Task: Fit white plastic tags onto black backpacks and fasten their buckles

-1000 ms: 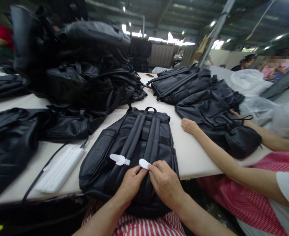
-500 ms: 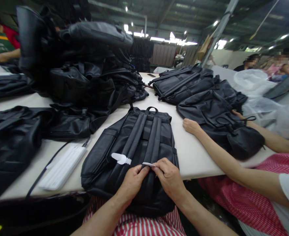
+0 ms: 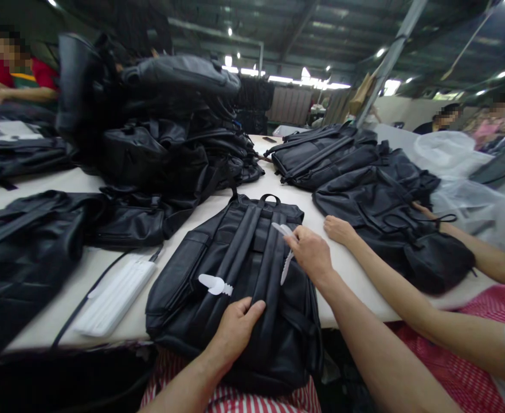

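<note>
Lying over the near edge of the surface (image 3: 41,327), a black backpack (image 3: 209,252) is seen with its back up and its 2 straps side by side, the left strap (image 3: 241,244) and the right strap (image 3: 269,258). The carry loop (image 3: 270,198) is pointed toward the far edge. A white strip (image 3: 285,269) is held by the right grip (image 3: 310,252). Its thumb and fingers are pinched together on the strip, over the right side of the backpack, and the bumpy end is left to hang down. The low part of the backpack is touched by the left grip (image 3: 234,330). Its thumb is spread a bit from the first finger, but whether anything is pinched cannot be told. Another white strip (image 3: 212,284) is laid at the left strap. By the near edge, to the left, a white box (image 3: 114,298) is placed. A big heap of black bags (image 3: 157,137) is stacked toward the far left corner. Near the right edge, 1 more black bag (image 3: 372,212) is seen beside another person's arm (image 3: 372,267).
</note>
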Demonstrator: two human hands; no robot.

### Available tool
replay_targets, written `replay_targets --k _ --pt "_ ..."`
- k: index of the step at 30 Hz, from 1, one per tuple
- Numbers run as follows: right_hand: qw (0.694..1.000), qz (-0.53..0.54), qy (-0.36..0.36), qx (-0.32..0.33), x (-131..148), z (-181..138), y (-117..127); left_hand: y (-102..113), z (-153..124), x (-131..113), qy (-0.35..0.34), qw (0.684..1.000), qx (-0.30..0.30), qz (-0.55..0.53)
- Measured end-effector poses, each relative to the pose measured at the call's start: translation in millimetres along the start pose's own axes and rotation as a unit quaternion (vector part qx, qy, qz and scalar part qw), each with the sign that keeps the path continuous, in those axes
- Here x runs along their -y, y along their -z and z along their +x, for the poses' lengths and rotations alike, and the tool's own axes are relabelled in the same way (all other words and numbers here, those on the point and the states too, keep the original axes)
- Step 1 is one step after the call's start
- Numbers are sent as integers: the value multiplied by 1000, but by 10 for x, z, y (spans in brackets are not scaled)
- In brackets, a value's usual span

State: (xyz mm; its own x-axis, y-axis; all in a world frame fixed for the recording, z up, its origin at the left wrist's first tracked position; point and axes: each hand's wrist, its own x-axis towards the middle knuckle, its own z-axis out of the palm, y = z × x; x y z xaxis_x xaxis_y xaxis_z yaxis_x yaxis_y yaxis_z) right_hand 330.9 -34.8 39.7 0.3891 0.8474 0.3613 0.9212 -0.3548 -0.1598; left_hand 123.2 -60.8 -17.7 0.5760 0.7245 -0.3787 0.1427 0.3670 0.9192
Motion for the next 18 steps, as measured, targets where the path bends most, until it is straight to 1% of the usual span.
replay_targets --k 2,4,6,8,11,14,16,18 --pt "997 -68 -37 5 -171 256 53 2 1 6 -3 1000 -1 6" --pt "989 -116 -81 33 -360 512 116 6 1 15 -15 1000 -7 15" --pt "980 -137 -124 73 -533 720 150 13 1 24 -26 999 -15 24" --pt "972 -142 -149 113 -667 838 123 20 2 28 -29 999 -14 26" --pt "968 -136 -145 154 -786 846 -24 23 1 20 -26 1000 -6 16" --pt "969 -127 -125 169 -859 771 -179 21 -3 4 -19 1000 -4 10" --pt "972 -117 -108 174 -911 746 -210 21 -3 -2 -12 1000 -3 4" --pt "975 -104 -89 176 -949 737 -161 22 3 -3 -6 1000 -5 4"
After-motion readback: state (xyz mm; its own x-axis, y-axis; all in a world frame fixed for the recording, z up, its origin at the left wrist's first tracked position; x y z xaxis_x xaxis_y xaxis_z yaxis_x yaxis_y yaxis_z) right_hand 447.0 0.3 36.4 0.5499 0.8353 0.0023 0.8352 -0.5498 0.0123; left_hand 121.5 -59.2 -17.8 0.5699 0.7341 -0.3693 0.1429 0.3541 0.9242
